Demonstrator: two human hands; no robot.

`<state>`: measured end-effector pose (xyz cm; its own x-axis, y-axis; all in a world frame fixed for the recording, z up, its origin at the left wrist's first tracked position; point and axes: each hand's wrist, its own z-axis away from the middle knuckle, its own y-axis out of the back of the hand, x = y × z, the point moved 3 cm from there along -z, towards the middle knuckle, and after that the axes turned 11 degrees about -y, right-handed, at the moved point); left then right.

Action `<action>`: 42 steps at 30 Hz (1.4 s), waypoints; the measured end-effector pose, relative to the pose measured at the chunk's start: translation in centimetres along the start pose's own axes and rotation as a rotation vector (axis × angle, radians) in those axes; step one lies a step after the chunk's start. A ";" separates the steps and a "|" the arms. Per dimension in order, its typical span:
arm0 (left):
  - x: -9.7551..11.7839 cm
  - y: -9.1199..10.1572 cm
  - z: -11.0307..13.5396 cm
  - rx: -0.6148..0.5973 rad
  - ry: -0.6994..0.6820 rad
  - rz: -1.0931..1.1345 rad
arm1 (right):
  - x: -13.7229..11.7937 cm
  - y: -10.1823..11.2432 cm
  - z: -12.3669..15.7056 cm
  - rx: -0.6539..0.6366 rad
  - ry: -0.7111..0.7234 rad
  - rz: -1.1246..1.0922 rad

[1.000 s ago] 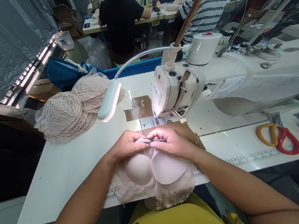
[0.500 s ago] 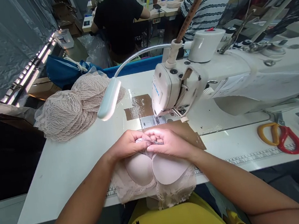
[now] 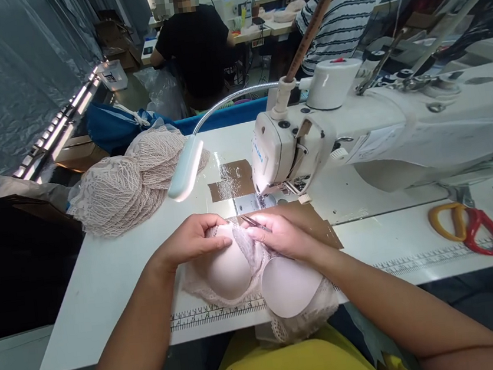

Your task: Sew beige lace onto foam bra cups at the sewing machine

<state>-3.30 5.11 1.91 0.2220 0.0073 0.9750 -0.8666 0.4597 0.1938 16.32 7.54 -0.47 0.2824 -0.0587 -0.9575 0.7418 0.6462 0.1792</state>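
Observation:
A pale pink lace bra [image 3: 230, 276] with smooth moulded cups lies at the table's front edge, its lower part hanging toward my lap. My left hand [image 3: 197, 238] is closed on the upper edge of the left cup, thumb on the cup face. At the bra's centre, my right hand [image 3: 279, 235] is closed around a slim pointed metal tool [image 3: 253, 222], which looks like tweezers. Its fingers also touch the lace there. The right cup [image 3: 291, 287] rests below my right wrist. Both hands are just in front of the sewing machine's needle area [image 3: 259, 200].
A white sewing machine [image 3: 273, 149] stands ahead, with a lamp [image 3: 186, 168] beside it. Stacked lace pieces [image 3: 114, 194] lie at left. Scissors with yellow and red handles [image 3: 486, 232] lie at right. A printed ruler [image 3: 217, 314] runs along the front edge. Two people sit beyond.
My hands were together at the bra's centre; now they are apart, the left on the left cup. The cups have spread and the right one has shifted right. The view has shifted slightly.

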 end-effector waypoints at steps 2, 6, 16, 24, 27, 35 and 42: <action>-0.2 -0.8 -0.4 0.026 -0.019 -0.026 | 0.0 -0.1 0.0 0.023 0.024 0.013; -0.7 -1.9 -1.0 0.085 -0.030 -0.042 | 0.1 0.2 0.2 0.046 0.033 0.047; -1.4 -2.6 -1.3 0.173 0.053 0.199 | 0.8 1.7 0.2 0.099 0.080 -0.001; -1.4 -2.8 -1.4 0.137 0.039 0.217 | -0.3 1.5 0.5 0.019 0.113 0.081; -1.5 -2.9 -1.5 0.132 0.036 0.206 | -0.6 1.1 0.6 0.026 0.089 0.089; -2.0 -3.2 -1.6 0.070 0.034 0.153 | -1.0 0.6 0.5 0.103 0.098 0.104; -1.7 -3.5 -1.8 0.101 0.013 0.119 | -0.2 0.7 0.1 0.109 0.054 -0.072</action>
<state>0.21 5.10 -0.60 0.1200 0.0682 0.9904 -0.9276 0.3632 0.0873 16.87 7.94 -0.07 0.1956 -0.0591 -0.9789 0.8213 0.5553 0.1306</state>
